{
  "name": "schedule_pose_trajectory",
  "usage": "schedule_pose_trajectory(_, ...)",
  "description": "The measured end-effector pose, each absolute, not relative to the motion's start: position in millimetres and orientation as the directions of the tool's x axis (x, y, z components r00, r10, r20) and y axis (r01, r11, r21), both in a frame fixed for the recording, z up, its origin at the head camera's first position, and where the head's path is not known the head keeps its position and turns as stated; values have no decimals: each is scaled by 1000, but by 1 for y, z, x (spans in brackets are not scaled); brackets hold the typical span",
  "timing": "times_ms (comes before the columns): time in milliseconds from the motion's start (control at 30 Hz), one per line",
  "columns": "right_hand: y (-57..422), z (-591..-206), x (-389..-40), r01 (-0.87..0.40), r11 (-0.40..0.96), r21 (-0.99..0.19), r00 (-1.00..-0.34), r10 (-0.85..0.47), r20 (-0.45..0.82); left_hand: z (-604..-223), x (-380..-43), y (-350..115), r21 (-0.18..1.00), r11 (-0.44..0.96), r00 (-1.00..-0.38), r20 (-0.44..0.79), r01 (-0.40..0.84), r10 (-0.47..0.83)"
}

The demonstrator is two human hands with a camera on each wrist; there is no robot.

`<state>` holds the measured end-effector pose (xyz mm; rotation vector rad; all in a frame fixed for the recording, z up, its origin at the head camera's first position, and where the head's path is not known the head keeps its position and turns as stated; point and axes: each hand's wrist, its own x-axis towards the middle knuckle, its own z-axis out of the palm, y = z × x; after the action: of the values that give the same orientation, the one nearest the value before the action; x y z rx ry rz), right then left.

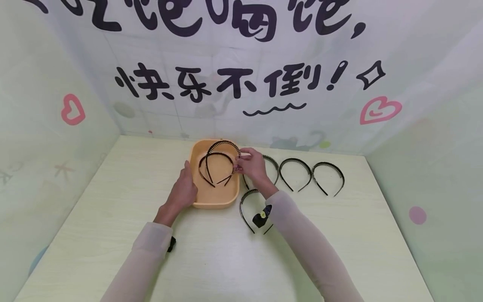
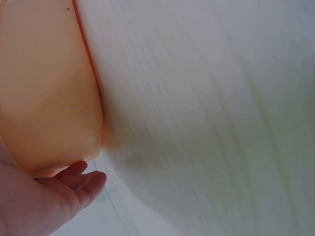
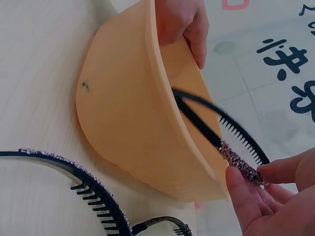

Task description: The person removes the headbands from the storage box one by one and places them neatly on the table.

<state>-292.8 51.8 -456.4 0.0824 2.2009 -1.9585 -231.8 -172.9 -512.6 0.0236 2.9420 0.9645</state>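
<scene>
A peach plastic bin stands near the back wall. My left hand grips its left side, the fingers bent along the rim in the left wrist view. Over the bin, my right hand pinches a black toothed headband by its right side. Sparkly stones cover the pinched stretch of the headband in the right wrist view, and its ends point down into the bin. Another dark headband is seen inside the bin, beneath the held one.
Right of the bin, a row of black headbands lies on the table: one partly behind my right hand, a middle one and a far-right one. Nearer, another headband lies partly under my right forearm. Printed walls surround the table.
</scene>
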Motion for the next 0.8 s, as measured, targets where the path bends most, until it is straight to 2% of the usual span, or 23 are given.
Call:
schedule_pose_trajectory(333, 80, -461, -297, 280, 11, -960, -950, -137, -279, -512, -232, -173, 599, 800, -998, -56, -13, 26)
schedule_pose_trajectory(633, 119, -467, -291, 301, 68, -951, -933, -186, -309, -511, -229, -172, 592, 806, -998, -51, -4, 33)
schedule_pose_trajectory(800, 146, -472, -286, 357, 37, -934, -908, -222, -355, -511, -230, -172, 592, 806, -999, -39, 4, 34)
